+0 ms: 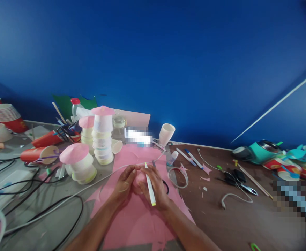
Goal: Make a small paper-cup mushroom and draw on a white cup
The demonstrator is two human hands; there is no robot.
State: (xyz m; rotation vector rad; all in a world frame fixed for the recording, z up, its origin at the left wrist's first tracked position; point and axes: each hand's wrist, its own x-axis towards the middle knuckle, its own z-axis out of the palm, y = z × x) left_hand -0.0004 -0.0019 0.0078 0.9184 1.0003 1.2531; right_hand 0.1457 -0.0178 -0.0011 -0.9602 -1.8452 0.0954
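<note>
My left hand curls round the left side of a small pink paper piece, whose exact shape the fingers partly hide. From the other side my right hand closes on it too, with a white marker with yellow ends held across its fingers. Both hands are above a large pink paper sheet. Left of them stand stacked paper cups with pink paper tops, a tall stack and a short one. A small glue bottle stands beyond my right hand.
A white cable crosses the sheet. Two markers, scissors and a wooden stick lie to the right, near a teal cup. Red cups and black cables crowd the left. A blue wall rises behind.
</note>
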